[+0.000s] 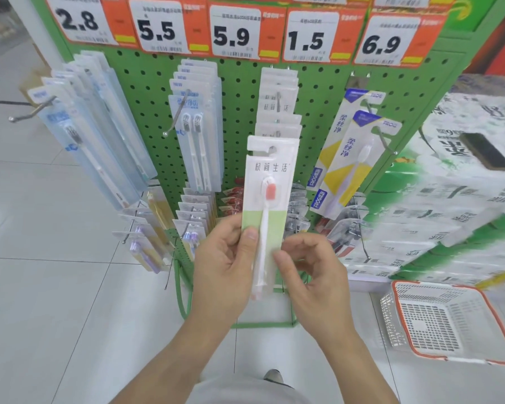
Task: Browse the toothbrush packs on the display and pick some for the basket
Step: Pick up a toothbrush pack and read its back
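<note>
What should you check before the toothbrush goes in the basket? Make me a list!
1. Pack held firmly: ok. The left hand and right hand both pinch the toothbrush pack.
2. Pack off its hook: ok, it is held in front of the display.
3. Basket within sight: ok. The basket sits on the floor to the right.
4. Room in basket: ok, nothing is seen inside.
5. Path to basket: ok, no obstacle shows between.
6. Pack's price: cannot tell which tag belongs to it.

price tags (231, 30) cut off at top — small print blurred, stacked boxes (464, 185) smeared
</note>
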Available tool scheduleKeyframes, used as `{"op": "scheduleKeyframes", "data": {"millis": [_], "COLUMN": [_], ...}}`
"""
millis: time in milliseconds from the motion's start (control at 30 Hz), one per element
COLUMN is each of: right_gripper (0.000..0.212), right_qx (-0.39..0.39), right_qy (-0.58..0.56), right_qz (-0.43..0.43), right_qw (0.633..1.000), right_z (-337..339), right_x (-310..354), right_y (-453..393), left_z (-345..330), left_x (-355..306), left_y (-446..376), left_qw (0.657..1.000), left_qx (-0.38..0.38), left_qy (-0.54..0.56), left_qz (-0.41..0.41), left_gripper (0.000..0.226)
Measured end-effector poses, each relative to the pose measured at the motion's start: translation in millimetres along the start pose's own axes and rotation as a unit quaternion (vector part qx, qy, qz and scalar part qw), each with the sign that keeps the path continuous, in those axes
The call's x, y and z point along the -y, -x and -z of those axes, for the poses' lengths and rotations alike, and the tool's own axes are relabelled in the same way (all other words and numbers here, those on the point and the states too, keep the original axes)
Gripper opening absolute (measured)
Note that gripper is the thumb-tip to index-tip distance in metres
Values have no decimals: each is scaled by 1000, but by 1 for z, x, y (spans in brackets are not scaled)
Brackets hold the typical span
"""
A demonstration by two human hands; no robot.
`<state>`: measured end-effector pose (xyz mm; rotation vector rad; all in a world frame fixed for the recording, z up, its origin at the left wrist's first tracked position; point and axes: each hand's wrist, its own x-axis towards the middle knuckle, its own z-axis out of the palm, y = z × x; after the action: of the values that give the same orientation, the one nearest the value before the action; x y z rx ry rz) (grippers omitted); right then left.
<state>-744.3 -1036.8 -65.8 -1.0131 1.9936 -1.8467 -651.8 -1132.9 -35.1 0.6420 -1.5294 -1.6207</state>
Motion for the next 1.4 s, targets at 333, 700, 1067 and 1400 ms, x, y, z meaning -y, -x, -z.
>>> {"op": "scheduleKeyframes", "data": {"millis": [333,700,1067,1400], "right_gripper": [22,16,13,9], "right_qx": [-11,16,51,-17], "right_qy": [1,99,181,207], "right_qz": [-27,-29,-25,46], "right_qw": [1000,995,982,977], "right_z": [0,-1,2,15], "right_x": [-4,-14,-11,55], "right_y": [-8,-37,-69,-96], "left_z": [-4,-6,-8,-7], "left_x": [1,-15,-48,-40], "left_y": [-12,-41,-104,-119], "left_qw": [999,981,915,913], "left_qx": [17,-37,132,137], "left_qy": [-12,-174,-260,-280], "left_qz": [24,-76,-277,-264], "left_gripper": [19,29,41,34]}}
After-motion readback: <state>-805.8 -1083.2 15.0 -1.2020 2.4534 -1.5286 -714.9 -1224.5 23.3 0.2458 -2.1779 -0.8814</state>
